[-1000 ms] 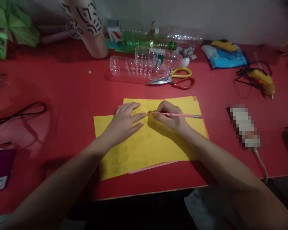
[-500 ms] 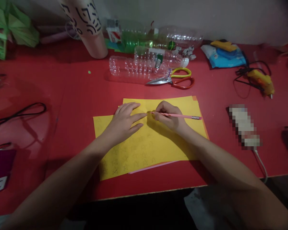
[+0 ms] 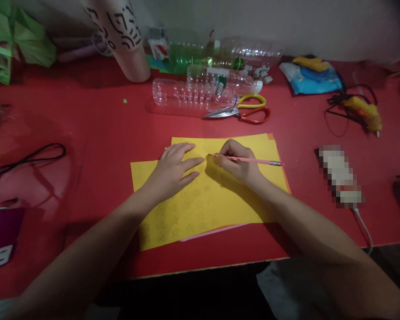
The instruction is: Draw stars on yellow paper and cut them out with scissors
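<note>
My right hand point(image 3: 239, 161) grips a pink pencil point(image 3: 262, 161) with a metal-banded eraser end pointing right. Its tip is at the yellow paper point(image 3: 243, 206), near the upper middle of the sheet; whether it touches cannot be made out. Spread flat on the left part of the paper is my left hand point(image 3: 173, 171), fingers apart and pointing toward the pencil tip. Rows of small pencilled stars point(image 3: 175, 232) cover the lower left of the sheet. Orange and pink sheet edges peek out from underneath.
Behind the paper lie scissors point(image 3: 238, 112) with yellow and red handles, and several plastic bottles point(image 3: 186, 94). A patterned tumbler point(image 3: 133, 58) stands back left. To the right are a yellow glue gun point(image 3: 363, 113), a blue packet point(image 3: 315, 82) and a blurred-out device point(image 3: 340, 175) with a cable.
My right hand and the pencil have shifted slightly right, with the tip now a little farther from my left fingertips. My left hand stays in place.
</note>
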`<move>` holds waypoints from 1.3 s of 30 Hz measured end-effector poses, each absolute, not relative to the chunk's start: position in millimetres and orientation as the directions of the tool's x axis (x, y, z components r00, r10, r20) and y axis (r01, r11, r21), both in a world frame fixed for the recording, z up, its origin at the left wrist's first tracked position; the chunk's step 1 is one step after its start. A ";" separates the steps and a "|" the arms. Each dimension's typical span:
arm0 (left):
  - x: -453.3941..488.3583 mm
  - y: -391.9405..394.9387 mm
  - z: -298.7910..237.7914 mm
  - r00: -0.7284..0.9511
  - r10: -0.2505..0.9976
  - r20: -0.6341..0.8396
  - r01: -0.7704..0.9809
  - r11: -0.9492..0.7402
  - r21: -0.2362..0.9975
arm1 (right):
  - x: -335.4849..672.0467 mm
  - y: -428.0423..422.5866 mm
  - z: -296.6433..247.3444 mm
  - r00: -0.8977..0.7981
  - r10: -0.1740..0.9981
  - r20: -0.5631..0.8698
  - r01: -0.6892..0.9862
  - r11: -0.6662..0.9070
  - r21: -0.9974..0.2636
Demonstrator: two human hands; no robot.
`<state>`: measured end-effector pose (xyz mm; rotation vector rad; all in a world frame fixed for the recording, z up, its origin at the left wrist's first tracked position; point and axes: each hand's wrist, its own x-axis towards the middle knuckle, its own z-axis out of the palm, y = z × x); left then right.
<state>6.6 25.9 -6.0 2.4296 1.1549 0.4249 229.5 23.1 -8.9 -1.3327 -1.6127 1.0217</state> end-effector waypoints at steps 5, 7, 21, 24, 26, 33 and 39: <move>5.7 25.3 -7.0 0.601 0.794 0.094 0.668 -0.563 0.488 | 230.2 22.4 -9.6 -0.098 0.992 0.079 0.365 0.110 -0.924; 5.5 25.2 -7.3 0.601 0.794 0.097 0.666 -0.564 0.489 | 230.4 22.3 -9.4 -0.088 0.993 0.077 0.370 0.104 -0.923; 5.8 24.5 -6.4 0.595 0.799 0.091 0.670 -0.554 0.494 | 229.6 23.1 -8.3 -0.028 0.997 0.074 0.364 0.079 -0.928; 5.4 24.7 -5.8 0.603 0.792 0.091 0.666 -0.563 0.490 | 229.7 23.1 -7.0 -0.036 0.997 0.067 0.364 0.075 -0.928; 5.3 25.0 -5.8 0.607 0.789 0.092 0.663 -0.567 0.489 | 229.9 23.0 -6.5 -0.048 0.997 0.068 0.367 0.081 -0.927; 5.5 25.4 -8.1 0.603 0.791 0.099 0.668 -0.569 0.480 | 231.4 22.1 -6.9 -0.105 0.989 0.104 0.392 0.137 -0.910; 5.3 25.3 -9.5 0.611 0.782 0.124 0.659 -0.589 0.467 | 231.1 21.7 -8.5 -0.149 0.981 0.128 0.383 0.176 -0.907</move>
